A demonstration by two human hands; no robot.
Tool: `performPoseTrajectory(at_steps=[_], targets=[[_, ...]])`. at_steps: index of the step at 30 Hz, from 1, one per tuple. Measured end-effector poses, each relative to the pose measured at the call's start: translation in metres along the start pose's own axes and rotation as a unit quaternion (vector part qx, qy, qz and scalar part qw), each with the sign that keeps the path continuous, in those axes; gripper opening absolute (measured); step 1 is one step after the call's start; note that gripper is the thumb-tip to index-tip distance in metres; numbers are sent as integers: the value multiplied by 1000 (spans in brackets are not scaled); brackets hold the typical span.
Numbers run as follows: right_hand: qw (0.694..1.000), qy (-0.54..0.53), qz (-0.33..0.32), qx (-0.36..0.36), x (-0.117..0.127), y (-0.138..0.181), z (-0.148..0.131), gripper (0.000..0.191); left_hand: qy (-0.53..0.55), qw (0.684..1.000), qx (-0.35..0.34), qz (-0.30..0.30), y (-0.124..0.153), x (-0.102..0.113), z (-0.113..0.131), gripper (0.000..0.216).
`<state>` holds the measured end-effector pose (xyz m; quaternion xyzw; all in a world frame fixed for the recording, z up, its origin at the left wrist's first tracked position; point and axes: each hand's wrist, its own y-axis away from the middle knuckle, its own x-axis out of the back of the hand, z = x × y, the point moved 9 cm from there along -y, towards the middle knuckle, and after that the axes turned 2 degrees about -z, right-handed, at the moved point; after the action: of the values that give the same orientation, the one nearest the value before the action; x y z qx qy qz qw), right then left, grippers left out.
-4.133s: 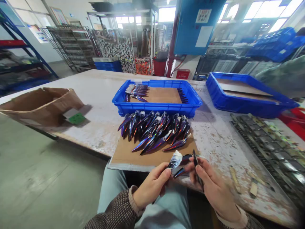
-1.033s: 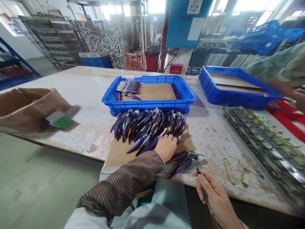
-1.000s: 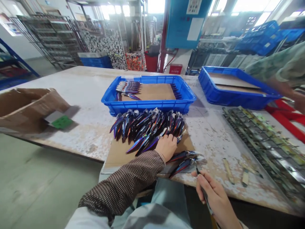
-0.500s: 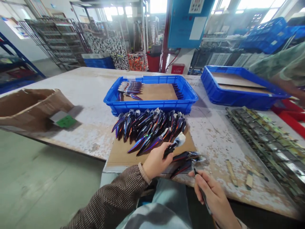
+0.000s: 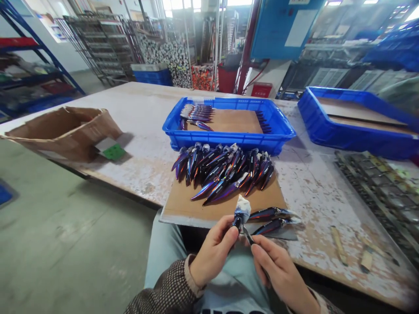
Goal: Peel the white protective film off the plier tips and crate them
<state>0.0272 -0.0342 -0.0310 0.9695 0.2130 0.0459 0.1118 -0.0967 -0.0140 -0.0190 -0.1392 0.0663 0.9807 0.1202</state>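
Observation:
My left hand (image 5: 214, 248) is closed around a dark, glossy fishing lure (image 5: 238, 221), its end covered in a whitish wrapping (image 5: 242, 205) that points up. In my right hand (image 5: 281, 270) is a slim knife (image 5: 248, 236), its tip touching or very near the lure just below that wrapping. Two similar dark lures (image 5: 270, 225) lie side by side just beyond my hands. A heap of glossy purple-black lures (image 5: 222, 172), most with whitish ends, covers the upper part of a cardboard sheet (image 5: 183, 207) on the table.
Behind the heap stands a blue crate (image 5: 229, 140) with lures along both sides. Another blue crate (image 5: 347, 141) is at the right, near a rack of metal strips (image 5: 379, 192). Short wooden-handled tools (image 5: 338, 246) lie on the table (image 5: 307, 209). An opened cardboard box (image 5: 65, 141) sits left.
My left hand has brought the lure closer to my body and turned its wrapped end upward. My right hand has moved the knife from beside the two loose lures to the held one.

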Motion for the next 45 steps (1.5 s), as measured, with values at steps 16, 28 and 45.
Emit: performPoseTrajectory(at_steps=[16,28,45], targets=[[992,-110,1,-60,-16,9,16,55,-54,996,-71,26,19,6,2,36],[996,-48,59,-49,-17,28,13,58,-142,979,-135,56,53,12,2,38],[999,18,43,1,-24,22,-13,53,-153,981,-93,70,70,22,-6,38]])
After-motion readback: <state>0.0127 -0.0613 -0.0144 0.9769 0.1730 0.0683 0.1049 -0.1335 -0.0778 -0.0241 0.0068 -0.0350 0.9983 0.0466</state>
